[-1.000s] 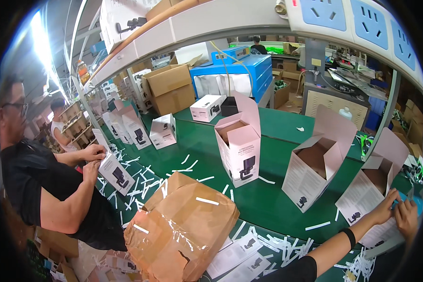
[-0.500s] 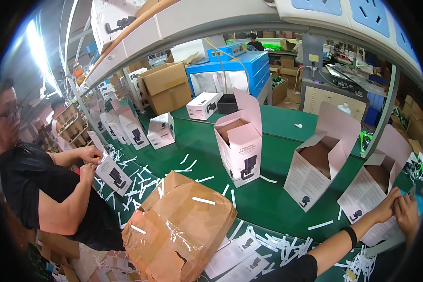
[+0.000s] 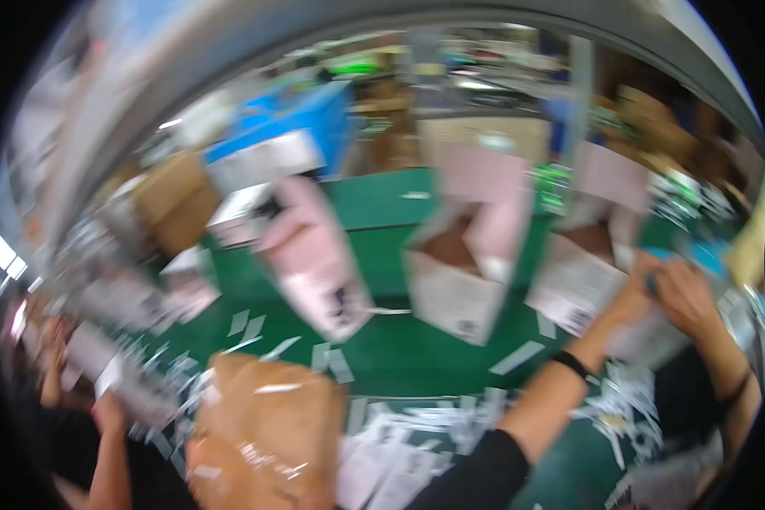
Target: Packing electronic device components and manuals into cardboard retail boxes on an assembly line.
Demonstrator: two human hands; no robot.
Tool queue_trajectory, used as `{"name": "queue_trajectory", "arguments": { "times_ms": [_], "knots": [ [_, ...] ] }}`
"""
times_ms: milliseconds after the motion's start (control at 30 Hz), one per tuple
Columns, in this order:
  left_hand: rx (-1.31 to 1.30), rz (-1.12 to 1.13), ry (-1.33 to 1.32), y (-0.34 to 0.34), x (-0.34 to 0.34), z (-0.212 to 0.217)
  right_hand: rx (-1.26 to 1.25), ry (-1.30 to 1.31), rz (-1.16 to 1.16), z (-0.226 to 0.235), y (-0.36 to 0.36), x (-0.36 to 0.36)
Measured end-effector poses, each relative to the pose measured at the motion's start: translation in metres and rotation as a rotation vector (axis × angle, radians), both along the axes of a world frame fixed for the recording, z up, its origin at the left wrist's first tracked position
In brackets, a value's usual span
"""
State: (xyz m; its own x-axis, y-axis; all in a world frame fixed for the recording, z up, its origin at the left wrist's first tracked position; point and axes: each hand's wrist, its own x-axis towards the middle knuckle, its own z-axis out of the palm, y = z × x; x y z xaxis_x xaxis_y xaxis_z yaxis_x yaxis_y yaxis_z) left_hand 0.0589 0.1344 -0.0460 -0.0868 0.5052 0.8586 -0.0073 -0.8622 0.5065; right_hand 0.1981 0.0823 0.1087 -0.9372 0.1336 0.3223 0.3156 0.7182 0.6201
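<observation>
Motion blurs the whole picture. My left hand (image 3: 632, 294), beyond a black wristband, meets my right hand (image 3: 687, 296) at the right side. The fingers of both hands look closed together around something small and dark that I cannot make out. Just left of them stands an open white carton (image 3: 580, 276) with its pale pink lid flap raised. Further left, a second open carton (image 3: 461, 293) shows a brown inside. A third, taller carton (image 3: 321, 276) leans in the blurred view. Something light blue (image 3: 711, 257) lies just beyond my right hand.
A brown taped box (image 3: 268, 425) sits at the near left. White paper strips (image 3: 618, 408) litter the green table (image 3: 382, 357). A co-worker's hand (image 3: 109, 414) touches a white carton (image 3: 136, 387) at far left. A blue machine (image 3: 293, 119) stands behind.
The view has swung rightward, so cartons and brown box appear further left. My hands stay close together beside the right-hand carton. The co-worker's carton is held lower in the picture.
</observation>
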Motion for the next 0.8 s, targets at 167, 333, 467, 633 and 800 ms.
{"name": "queue_trajectory", "arguments": {
  "times_ms": [167, 333, 467, 633, 800],
  "knots": [
    [-0.046, 0.279, 0.098, -0.049, -0.064, 0.011, -0.03, 0.089, -0.065, 0.015, -0.054, -0.019],
    [-0.187, 0.17, 0.093, -0.061, -0.026, 0.044, -0.609, 0.724, 0.086, 0.089, -0.12, 0.029],
    [-0.22, 0.187, 0.092, -0.057, -0.02, 0.038, -0.735, 0.293, -0.236, 0.172, -0.167, 0.04],
    [-0.262, 0.253, 0.14, -0.057, -0.006, 0.047, -0.877, -0.607, -0.856, 0.195, -0.149, 0.072],
    [-0.303, 0.245, 0.089, -0.048, 0.01, 0.053, -0.467, 0.111, -0.77, 0.182, -0.046, 0.152]
  ]
}}
